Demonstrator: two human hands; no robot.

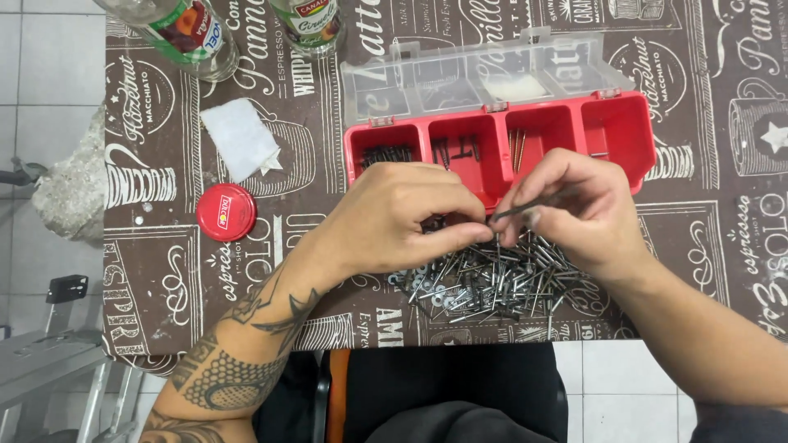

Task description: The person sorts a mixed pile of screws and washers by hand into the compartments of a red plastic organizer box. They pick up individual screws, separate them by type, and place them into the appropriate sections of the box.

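Above the screw pile (pixel 492 283), the right hand (pixel 574 209) pinches a dark screw (pixel 525 209) lying left-right, its tip meeting the left hand (pixel 402 217), pinched shut just beside it.

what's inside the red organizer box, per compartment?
Red organizer box, lid open: far-left compartment holds dark screws; the next a few dark fasteners; the third thin nails. The right one looks nearly empty. Left hand and right hand cover the front edge.
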